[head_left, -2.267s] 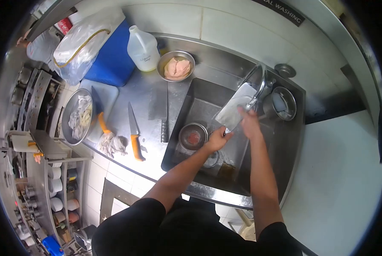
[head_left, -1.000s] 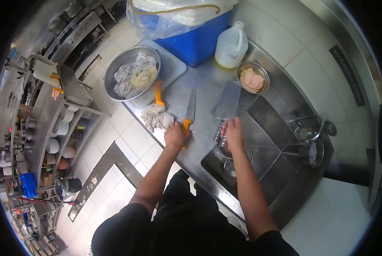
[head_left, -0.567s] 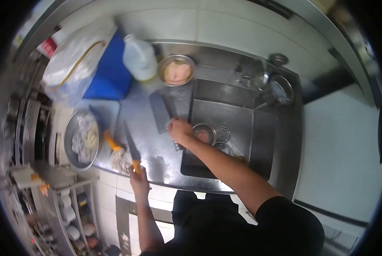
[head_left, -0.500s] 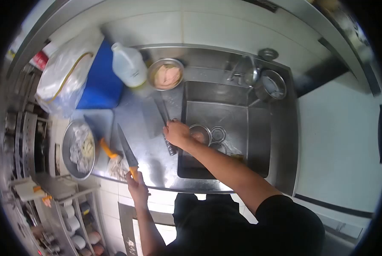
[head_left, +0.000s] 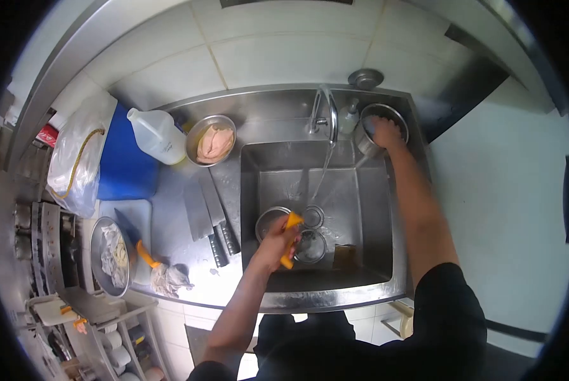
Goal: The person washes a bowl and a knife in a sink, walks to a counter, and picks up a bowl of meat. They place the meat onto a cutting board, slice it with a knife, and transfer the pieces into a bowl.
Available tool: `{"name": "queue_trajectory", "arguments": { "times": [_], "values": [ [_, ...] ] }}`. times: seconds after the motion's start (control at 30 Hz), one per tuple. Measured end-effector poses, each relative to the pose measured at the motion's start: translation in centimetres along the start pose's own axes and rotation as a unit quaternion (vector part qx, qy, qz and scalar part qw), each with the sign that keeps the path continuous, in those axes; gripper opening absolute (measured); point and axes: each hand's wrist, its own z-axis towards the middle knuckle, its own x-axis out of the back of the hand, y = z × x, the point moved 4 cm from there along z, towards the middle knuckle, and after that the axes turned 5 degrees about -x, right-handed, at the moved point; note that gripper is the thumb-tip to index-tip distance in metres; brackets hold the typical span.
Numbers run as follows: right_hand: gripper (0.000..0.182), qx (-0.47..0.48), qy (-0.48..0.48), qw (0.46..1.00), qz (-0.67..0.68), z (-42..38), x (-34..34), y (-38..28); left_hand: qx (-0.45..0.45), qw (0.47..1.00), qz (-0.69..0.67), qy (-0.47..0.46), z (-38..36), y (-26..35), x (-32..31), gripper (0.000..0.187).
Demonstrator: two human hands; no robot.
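Head view shows your left hand [head_left: 276, 248] with fingers squeezed round the orange handle [head_left: 292, 221] over the sink [head_left: 374, 222], its long way running front to back, and your right hand [head_left: 386, 133] in the pot [head_left: 367, 142], grip hidden.

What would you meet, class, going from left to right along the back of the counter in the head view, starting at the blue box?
Blue box → plastic jug → bowl of pink food → tap → pump bottle → metal pot, with the right hand reaching into it.
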Motion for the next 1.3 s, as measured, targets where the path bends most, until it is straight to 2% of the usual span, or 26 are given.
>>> {"name": "queue_trajectory", "arguments": {
  "times": [0.1, 0.2, 0.3, 0.33, 0.37, 0.43, 0.5, 0.6, 0.63, 0.7, 0.77, 0.8, 0.83, 0.9, 0.97, 1.0, 1.1, 1.13, 1.23, 1.3],
  "values": [
    [0.049, -0.008, 0.008, 0.999, -0.039, 1.4, -0.3, 0.8, 0.026, 0.997, -0.064, 0.021, 4.9, -0.7, -2.2, 0.05],
    [0.048, -0.054, 0.083, 0.994, 0.055, -2.5, 6.4, 1.1, 0.042, 0.994, -0.099, 0.015, 7.1, 0.2, -4.0, 0.057],
    [0.046, -0.002, 0.156, 0.954, 0.257, -8.7, 6.7, 1.0, 0.048, 0.995, -0.092, 0.002, 8.4, 0.8, -4.5, 0.057],
    [0.046, 0.029, 0.134, 0.928, 0.347, -11.9, 5.8, -0.8, 0.047, 0.996, -0.081, -0.003, 8.5, 1.0, -4.7, 0.057],
    [0.043, 0.091, 0.151, 0.907, 0.382, -14.8, 4.3, -3.0, 0.045, 0.997, -0.07, -0.008, 8.7, 1.1, -5.1, 0.057],
    [0.038, 0.182, 0.094, 0.877, 0.435, -20.0, 1.3, -7.4, 0.045, 0.998, -0.044, -0.02, 9.2, 1.0, -5.4, 0.053],
    [0.034, 0.181, 0.026, 0.858, 0.48, -22.9, 0.3, -10.2, 0.055, 0.998, -0.014, -0.029, 9.2, 0.5, -5.1, 0.047],
    [0.028, 0.195, 0.12, 0.872, 0.433, -21.9, -1.5, -9.7, 0.023, 0.996, 0.041, -0.075, 7.3, 0.2, -4.5, 0.039],
    [0.029, 0.179, 0.132, 0.881, 0.417, -20.1, -3.3, -9.0, 0.03, 0.996, 0.044, -0.076, 6.7, -0.3, -4.3, 0.042],
    [0.025, 0.11, 0.082, 0.912, 0.387, -17.2, -4.3, -6.9, 0.036, 0.995, 0.047, -0.078, 5.6, -1.0, -4.0, 0.048],
    [0.027, 0.074, 0.156, 0.933, 0.317, -13.9, -8.9, -4.5, 0.042, 0.993, 0.083, -0.073, 4.8, -1.6, -3.4, 0.049],
    [0.028, 0.05, 0.147, 0.933, 0.324, -14.0, -8.5, -4.2, 0.044, 0.992, 0.1, -0.069, 4.7, -2.0, -3.0, 0.049],
    [0.03, 0.028, 0.137, 0.933, 0.331, -14.5, -7.3, -3.9, -0.017, 0.973, 0.226, -0.041, 4.8, -2.1, -2.4, 0.047],
    [0.034, -0.003, 0.103, 0.927, 0.361, -16.2, -4.7, -4.3, -0.136, 0.878, 0.458, 0.022, 4.8, -2.1, -1.9, 0.045],
    [0.037, -0.019, 0.053, 0.91, 0.411, -20.6, -2.3, -7.3, -0.229, 0.736, 0.63, 0.092, 4.2, -1.1, -2.4, 0.041],
    [0.036, 0.036, 0.037, 0.912, 0.406, -22.8, -1.9, -9.3, -0.268, 0.646, 0.704, 0.123, 3.9, -0.5, -2.6, 0.04],
    [0.034, 0.143, 0.031, 0.9, 0.411, -27.6, -1.0, -13.9, -0.236, 0.6, 0.755, 0.123, 4.0, 0.0, -3.0, 0.035],
    [0.033, 0.168, 0.036, 0.893, 0.417, -28.2, -1.0, -14.7, -0.227, 0.6, 0.757, 0.126, 3.6, 0.2, -3.0, 0.034],
    [0.032, 0.162, 0.078, 0.914, 0.364, -25.6, -2.8, -13.2, -0.216, 0.589, 0.767, 0.139, 1.7, 0.2, -2.7, 0.032],
    [0.029, 0.154, 0.125, 0.943, 0.267, -22.3, -4.7, -10.8, -0.233, 0.567, 0.777, 0.145, 0.9, 0.0, -2.2, 0.031]
  ]
}}
